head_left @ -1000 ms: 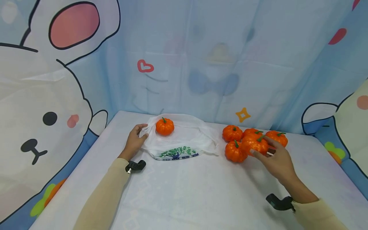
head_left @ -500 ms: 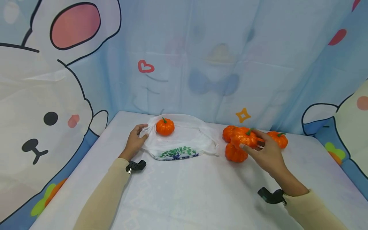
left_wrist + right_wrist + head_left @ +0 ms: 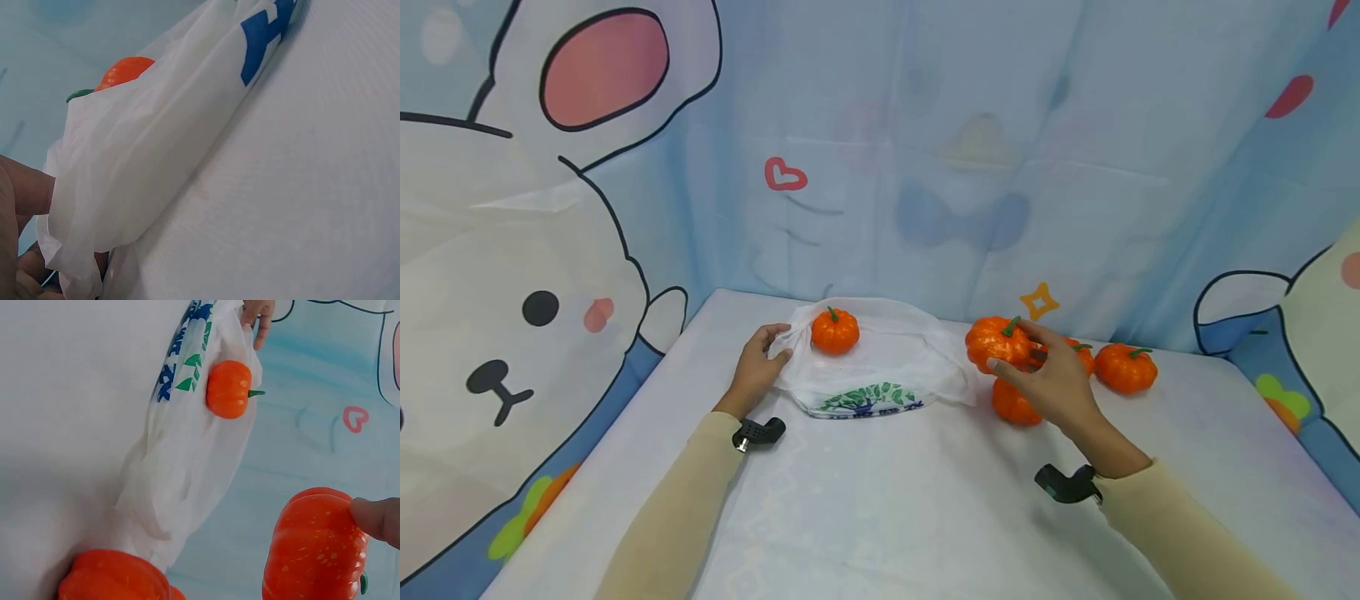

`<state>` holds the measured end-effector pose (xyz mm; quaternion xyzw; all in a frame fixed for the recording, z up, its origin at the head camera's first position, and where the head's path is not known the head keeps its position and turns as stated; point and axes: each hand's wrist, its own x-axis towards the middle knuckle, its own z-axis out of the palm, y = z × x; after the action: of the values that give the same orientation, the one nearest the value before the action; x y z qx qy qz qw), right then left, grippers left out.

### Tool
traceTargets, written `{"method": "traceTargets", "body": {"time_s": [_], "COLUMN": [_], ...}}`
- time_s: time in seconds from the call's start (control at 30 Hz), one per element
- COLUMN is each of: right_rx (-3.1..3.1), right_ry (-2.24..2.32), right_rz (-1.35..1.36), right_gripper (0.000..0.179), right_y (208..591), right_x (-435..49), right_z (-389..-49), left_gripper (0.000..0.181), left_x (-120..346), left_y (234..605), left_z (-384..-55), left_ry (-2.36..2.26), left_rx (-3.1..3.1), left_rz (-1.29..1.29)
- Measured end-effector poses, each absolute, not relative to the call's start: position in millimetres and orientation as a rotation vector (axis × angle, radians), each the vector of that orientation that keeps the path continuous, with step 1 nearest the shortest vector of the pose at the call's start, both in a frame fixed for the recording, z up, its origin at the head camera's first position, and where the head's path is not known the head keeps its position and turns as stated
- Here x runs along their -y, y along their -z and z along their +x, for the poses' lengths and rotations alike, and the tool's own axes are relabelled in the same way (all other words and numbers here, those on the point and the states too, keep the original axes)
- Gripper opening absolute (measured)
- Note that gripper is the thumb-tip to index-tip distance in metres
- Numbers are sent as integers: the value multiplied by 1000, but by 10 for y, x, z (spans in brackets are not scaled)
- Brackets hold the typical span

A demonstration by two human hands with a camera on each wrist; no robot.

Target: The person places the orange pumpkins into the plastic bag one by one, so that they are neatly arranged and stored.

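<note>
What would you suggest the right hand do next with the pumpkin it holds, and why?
I would probably move the right hand leftward, bringing the held pumpkin over the white bag: the left hand grips the bag's left edge, another pumpkin sits amid its plastic, and the held pumpkin is near its right side.

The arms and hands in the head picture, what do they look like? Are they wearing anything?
There's a long, plain, pale beige cloth left sleeve and a matching right sleeve. By the cuffs sit a small, bent black left wrist device and a similar right wrist device. The left grip and right grip are bare hands without gloves.
</note>
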<state>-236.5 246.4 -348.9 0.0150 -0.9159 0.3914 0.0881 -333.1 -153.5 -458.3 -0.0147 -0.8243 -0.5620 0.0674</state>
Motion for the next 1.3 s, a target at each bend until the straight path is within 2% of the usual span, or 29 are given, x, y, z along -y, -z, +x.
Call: {"method": "traceTargets", "body": {"time_s": [0.4, 1.03, 1.3], "right_rx": [2755, 2801, 2837], "right_ry": [-1175, -1222, -1234], "right_rz": [106, 153, 87], "right_gripper": [80, 78, 78], "right_y": [3567, 3773, 3833], "right_x": [-2170, -1694, -1585], "right_z": [-2632, -3013, -3129], "left_gripper": [44, 44, 44], "left_x": [1554, 1555, 1543], "left_y": [4609, 4609, 4613], "left_z": [-3346, -3344, -3367], "left_ry": [1691, 1696, 1687], "left_rx": [2471, 2466, 2461], "left_rz": [-68, -47, -53]}}
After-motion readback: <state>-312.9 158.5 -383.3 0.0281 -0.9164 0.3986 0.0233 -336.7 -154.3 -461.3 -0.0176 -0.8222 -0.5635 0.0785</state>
